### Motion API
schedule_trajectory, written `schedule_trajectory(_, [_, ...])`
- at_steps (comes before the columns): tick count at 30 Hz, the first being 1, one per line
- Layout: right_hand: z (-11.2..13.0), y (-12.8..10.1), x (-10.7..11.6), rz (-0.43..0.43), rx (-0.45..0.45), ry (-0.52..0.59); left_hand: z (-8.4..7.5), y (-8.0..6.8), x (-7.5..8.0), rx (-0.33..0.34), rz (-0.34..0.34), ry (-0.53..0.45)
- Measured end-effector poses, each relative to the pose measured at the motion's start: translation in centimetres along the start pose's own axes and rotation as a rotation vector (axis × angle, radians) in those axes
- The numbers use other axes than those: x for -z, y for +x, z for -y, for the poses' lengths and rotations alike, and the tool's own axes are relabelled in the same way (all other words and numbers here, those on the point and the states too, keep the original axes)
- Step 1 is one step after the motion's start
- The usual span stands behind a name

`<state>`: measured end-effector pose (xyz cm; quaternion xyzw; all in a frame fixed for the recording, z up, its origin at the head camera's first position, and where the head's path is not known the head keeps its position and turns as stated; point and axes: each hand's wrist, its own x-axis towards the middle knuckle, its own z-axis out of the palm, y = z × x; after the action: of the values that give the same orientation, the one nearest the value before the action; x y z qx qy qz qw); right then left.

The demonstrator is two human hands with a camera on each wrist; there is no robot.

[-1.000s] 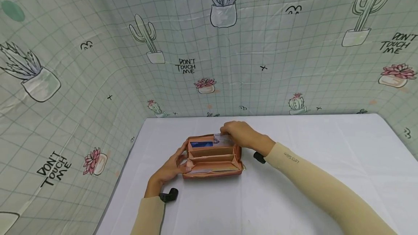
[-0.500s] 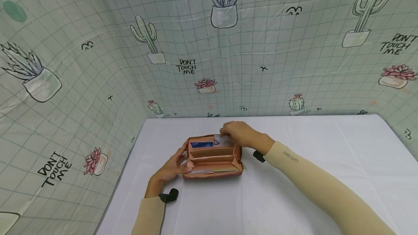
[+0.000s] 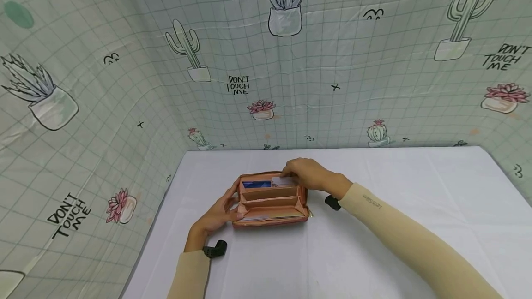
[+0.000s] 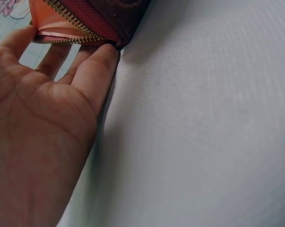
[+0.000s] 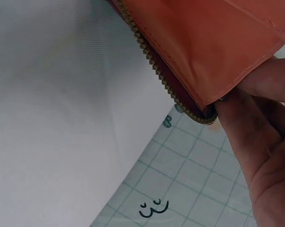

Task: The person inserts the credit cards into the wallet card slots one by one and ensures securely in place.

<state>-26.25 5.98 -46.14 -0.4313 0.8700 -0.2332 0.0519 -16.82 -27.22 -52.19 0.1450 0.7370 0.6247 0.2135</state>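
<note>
An orange zip wallet lies open on the white table, its compartments facing up. My left hand rests against the wallet's left end; in the left wrist view its fingers lie straight, tips touching the zip edge of the wallet. My right hand reaches over the far side and pinches a pale card, sunk most of the way into the rear slot beside a blue card. The right wrist view shows fingers behind the wallet's back wall.
A cloth backdrop printed with cacti and a grid rises behind and to the left of the table. Black wrist mounts sit on both sleeves. Bare white table surface stretches to the right and in front of the wallet.
The right hand has lowered slightly and the pale card has gone deeper into the rear slot. The left hand and the wallet have stayed put.
</note>
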Motion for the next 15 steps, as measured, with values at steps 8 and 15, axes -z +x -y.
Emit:
schedule_trajectory(8, [0.01,-0.37,-0.47,-0.041,0.02,-0.043,-0.1,-0.14,-0.08,0.025,-0.008,-0.009])
schedule_trajectory(15, [0.22,-0.56,-1.0,-0.051,0.037,-0.094,-0.21,-0.1,-0.12,0.019,-0.007,-0.016])
